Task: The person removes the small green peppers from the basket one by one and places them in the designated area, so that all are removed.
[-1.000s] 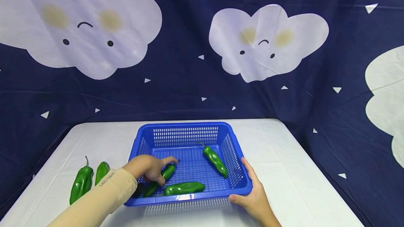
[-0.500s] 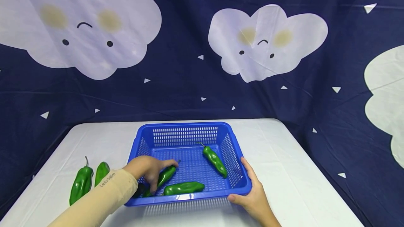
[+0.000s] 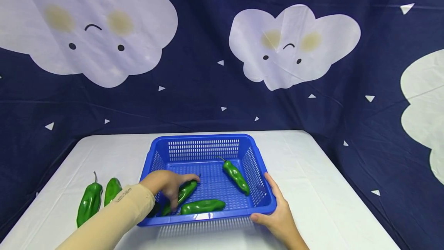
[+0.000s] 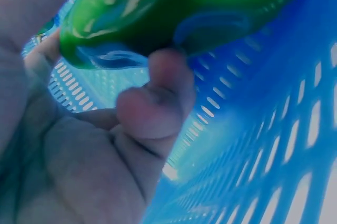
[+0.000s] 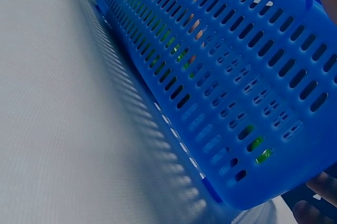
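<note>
In the head view my left hand (image 3: 169,185) reaches down into a blue plastic basket (image 3: 202,137) and holds a long green pepper (image 3: 185,193) near its left side. The left wrist view shows the fingers curled against that glossy pepper (image 4: 226,3). My right hand (image 3: 281,216) grips the basket's front right corner, thumb at the front and fingers along the right side. Two more green peppers lie in the basket: one (image 3: 202,206) along the front wall, another (image 3: 236,177) slanting at the right. A dark patch beside my left wrist is mostly hidden.
On the white table (image 3: 305,165), left of the basket, lie two green peppers, one with a long stem (image 3: 89,203) and one (image 3: 112,190) partly behind my left sleeve (image 3: 114,215). A dark blue cloth (image 3: 201,99) with clouds hangs behind the table.
My left hand and the pepper it holds have shifted slightly to the right inside the basket. My right hand and the basket stay put.
</note>
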`<state>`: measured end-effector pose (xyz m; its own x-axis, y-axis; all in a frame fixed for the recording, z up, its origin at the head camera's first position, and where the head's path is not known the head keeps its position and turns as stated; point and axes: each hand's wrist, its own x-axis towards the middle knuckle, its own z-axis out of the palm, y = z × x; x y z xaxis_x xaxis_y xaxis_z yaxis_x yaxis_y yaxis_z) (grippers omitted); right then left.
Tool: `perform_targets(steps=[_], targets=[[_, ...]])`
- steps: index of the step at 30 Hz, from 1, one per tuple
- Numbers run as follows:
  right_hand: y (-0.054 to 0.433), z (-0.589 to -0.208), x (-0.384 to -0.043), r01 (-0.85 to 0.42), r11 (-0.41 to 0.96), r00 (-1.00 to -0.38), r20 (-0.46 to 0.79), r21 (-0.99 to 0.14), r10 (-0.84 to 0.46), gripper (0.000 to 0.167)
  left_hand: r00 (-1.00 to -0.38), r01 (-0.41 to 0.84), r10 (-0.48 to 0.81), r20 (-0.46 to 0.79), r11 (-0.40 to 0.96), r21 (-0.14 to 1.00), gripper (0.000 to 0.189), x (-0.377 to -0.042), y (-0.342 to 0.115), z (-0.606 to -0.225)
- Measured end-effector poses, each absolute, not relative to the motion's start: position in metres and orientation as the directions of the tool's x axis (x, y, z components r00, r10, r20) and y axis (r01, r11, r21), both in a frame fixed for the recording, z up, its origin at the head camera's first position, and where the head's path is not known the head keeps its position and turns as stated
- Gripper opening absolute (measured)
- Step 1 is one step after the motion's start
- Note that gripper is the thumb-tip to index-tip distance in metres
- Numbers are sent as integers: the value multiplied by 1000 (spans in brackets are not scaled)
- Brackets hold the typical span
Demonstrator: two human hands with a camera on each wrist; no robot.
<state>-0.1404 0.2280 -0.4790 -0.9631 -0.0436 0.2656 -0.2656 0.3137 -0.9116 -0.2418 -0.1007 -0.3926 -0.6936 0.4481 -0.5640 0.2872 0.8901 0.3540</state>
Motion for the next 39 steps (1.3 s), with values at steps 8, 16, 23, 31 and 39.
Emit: perform_targets(steps=[8, 16, 23, 31, 39], targets=[[228, -480, -140, -273, 301, -961, 271, -914, -50, 116, -692, 293, 443, -569, 894, 340, 102, -248, -97, -396], [228, -480, -140, -271, 291, -962, 268, -918, -50, 115, -706, 293, 426, -565, 903, 315, 100, -251, -90, -397], [229, -480, -140, -265, 309, -963, 266, -913, -40, 115, -721, 253, 389, -573, 918, 305, 99, -253, -86, -398], [229, -480, -141, -268, 324, -962, 272, -907, -34, 116, -727, 201, 366, -581, 922, 330, 89, -255, -83, -402], [228, -479, -141, -264, 302, -964, 262, -916, -47, 116, -731, 100, 368, -575, 891, 443, 79, -260, -85, -406]])
